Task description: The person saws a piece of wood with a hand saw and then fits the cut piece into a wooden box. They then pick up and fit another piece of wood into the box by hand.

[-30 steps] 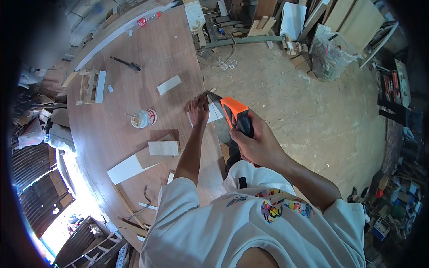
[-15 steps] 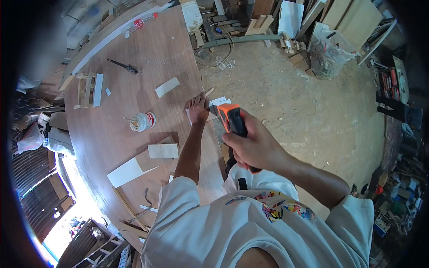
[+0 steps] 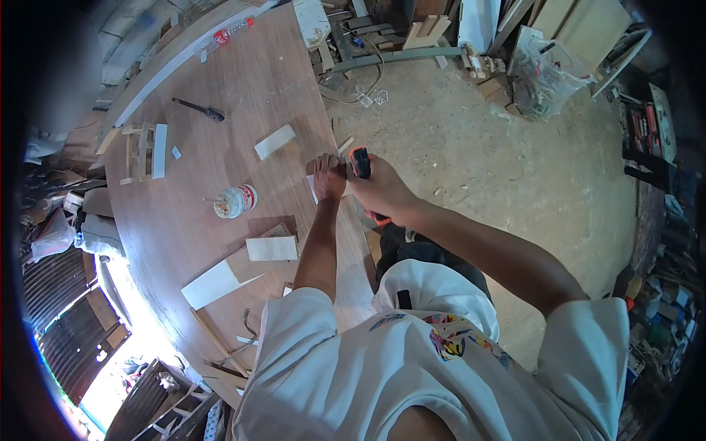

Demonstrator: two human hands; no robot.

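My right hand (image 3: 381,187) is closed round the orange and black handle of a handsaw (image 3: 360,163), just beyond the table's right edge. Its blade is hidden from this view. Right beside it, my left hand (image 3: 327,176) bears down on a white board (image 3: 312,188) at the edge, fingers bent over it. Most of that board is covered by my hands. A thin wooden strip (image 3: 346,145) shows just past my left fingers.
On the wooden table (image 3: 287,88) are a loose white block (image 3: 276,142), a jar (image 3: 237,201), stacked white boards (image 3: 272,248), a dark tool (image 3: 198,109), a small wooden frame (image 3: 145,153) and a bottle (image 3: 234,31). A plastic bag (image 3: 548,81) stands on the floor, near leaning boards.
My right hand has moved left and slightly up with the handsaw, close against my left hand. The handle has turned and the board's right part is now covered. My left hand stays in place.
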